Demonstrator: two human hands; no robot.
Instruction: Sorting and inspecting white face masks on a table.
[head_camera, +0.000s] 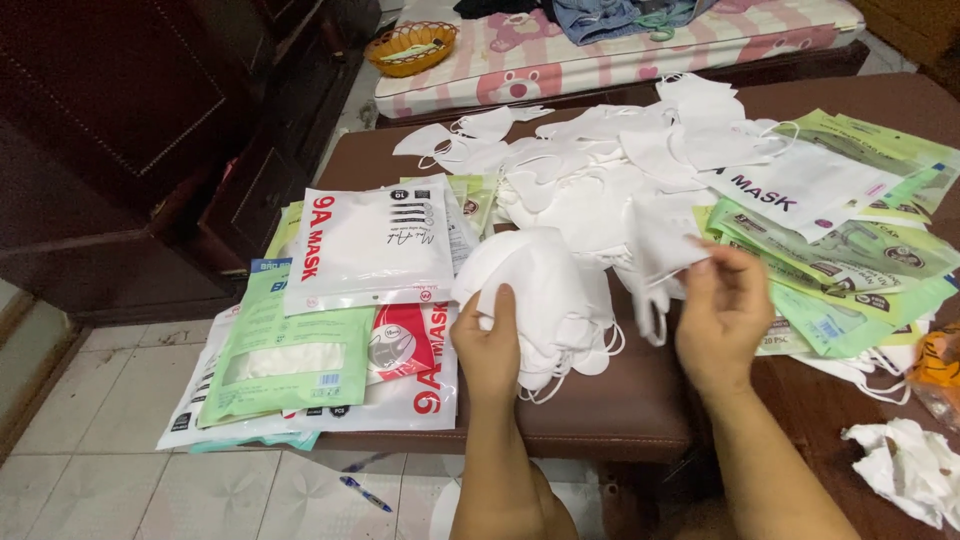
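1 head-worn view looks steeply down and forward over the person's forearms, close above the left hand (490, 345) and right hand (722, 315); beyond them the brown table (600, 410) stretches toward a mattress (600, 60).

- Left hand (490, 345): fingertips hidden behind the mask stack (535, 290).
- Orange packet (938, 368): cut by the right edge.
- Clothes (600, 15): cut by the top edge.
- Pouches (850, 260): small print too tiny to tell.

Brown table (600, 415) under masks (590, 190), packets (370, 245).
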